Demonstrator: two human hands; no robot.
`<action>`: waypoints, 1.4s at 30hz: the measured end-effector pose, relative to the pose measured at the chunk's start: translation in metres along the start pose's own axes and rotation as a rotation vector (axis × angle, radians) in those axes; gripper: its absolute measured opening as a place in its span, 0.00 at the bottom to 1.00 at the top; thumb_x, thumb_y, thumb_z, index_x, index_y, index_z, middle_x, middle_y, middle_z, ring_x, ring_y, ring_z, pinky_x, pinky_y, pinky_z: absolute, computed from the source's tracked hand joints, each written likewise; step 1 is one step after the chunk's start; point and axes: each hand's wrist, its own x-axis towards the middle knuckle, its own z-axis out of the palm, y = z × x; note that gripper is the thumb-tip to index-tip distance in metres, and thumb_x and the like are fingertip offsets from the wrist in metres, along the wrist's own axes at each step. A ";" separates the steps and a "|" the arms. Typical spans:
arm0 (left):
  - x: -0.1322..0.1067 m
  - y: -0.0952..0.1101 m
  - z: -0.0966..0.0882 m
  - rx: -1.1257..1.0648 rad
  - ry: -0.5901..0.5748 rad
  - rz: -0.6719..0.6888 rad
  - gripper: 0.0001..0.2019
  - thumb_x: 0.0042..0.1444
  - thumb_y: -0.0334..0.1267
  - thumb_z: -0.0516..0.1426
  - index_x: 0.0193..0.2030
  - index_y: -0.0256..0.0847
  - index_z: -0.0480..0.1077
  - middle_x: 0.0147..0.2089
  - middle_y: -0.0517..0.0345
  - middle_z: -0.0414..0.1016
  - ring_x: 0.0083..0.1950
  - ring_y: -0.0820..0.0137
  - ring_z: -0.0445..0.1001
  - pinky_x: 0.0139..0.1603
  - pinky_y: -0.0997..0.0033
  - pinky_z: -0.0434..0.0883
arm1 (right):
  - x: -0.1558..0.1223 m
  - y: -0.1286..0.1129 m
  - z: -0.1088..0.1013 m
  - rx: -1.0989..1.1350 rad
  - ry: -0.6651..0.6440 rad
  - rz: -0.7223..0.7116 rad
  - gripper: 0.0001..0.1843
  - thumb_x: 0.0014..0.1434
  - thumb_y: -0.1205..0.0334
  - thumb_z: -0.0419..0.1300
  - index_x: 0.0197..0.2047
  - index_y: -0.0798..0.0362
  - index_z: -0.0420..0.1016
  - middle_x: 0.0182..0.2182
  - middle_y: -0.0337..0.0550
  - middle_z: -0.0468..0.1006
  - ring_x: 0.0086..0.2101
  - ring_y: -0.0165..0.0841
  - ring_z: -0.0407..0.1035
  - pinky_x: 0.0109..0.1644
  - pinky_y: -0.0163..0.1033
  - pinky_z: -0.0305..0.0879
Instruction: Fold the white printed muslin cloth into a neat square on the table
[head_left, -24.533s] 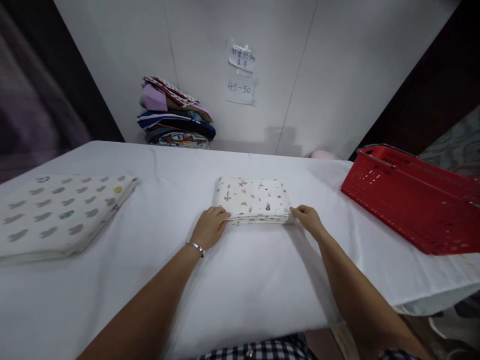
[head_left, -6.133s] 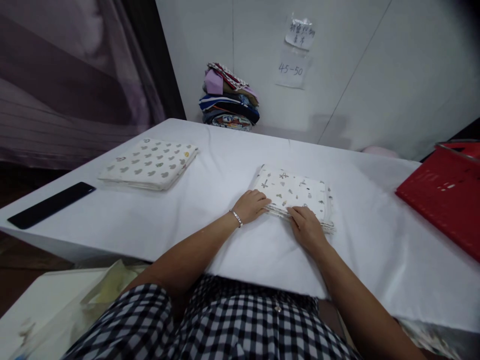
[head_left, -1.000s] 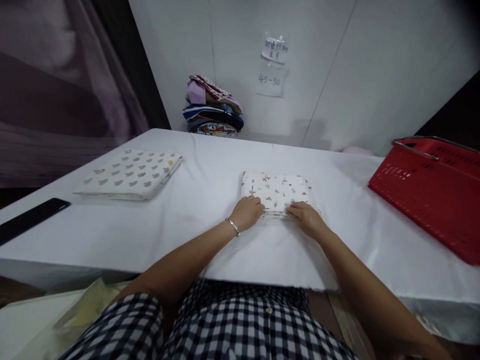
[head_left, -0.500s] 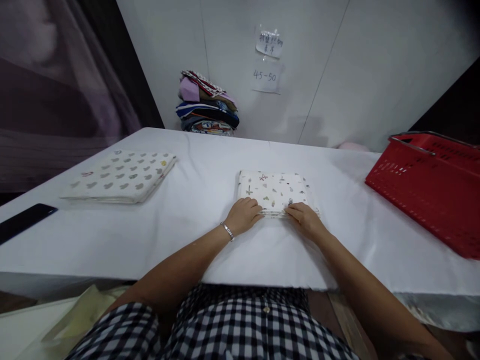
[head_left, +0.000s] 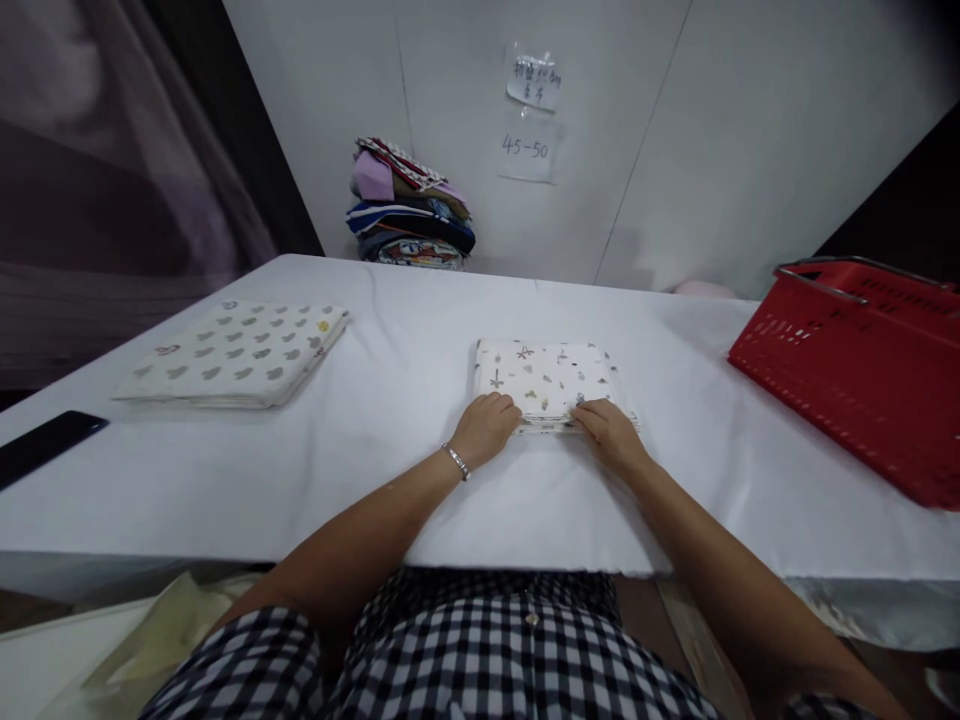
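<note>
A white cloth (head_left: 547, 375) printed with small starfish and shell-like figures lies folded into a layered rectangle in front of me. My left hand (head_left: 486, 428) grips its near left corner, fingers on top and thumb at the near edge. At the near right, my right hand (head_left: 609, 432) pinches the same near edge between thumb and fingers. Several layers show along that edge between my hands. A second folded white cloth (head_left: 240, 355), with grey rounded prints, rests farther left, apart from both hands.
A red plastic basket (head_left: 862, 370) with metal handles stands at the right on the white-covered table (head_left: 390, 480). A dark phone (head_left: 52, 445) lies at the left edge. Folded fabrics (head_left: 412, 210) are piled by the wall, below two paper signs (head_left: 529, 110).
Both hands keep their hold on the near edge of the folded cloth, with hardly any movement. The whole view has shifted slightly.
</note>
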 end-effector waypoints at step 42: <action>0.006 0.028 -0.006 -0.036 -0.054 0.055 0.11 0.57 0.32 0.53 0.47 0.40 0.64 0.44 0.53 0.71 0.47 0.64 0.66 0.44 0.63 0.63 | -0.045 0.056 -0.054 -0.052 -0.108 0.324 0.15 0.62 0.62 0.49 0.46 0.50 0.75 0.43 0.47 0.75 0.43 0.37 0.67 0.45 0.42 0.67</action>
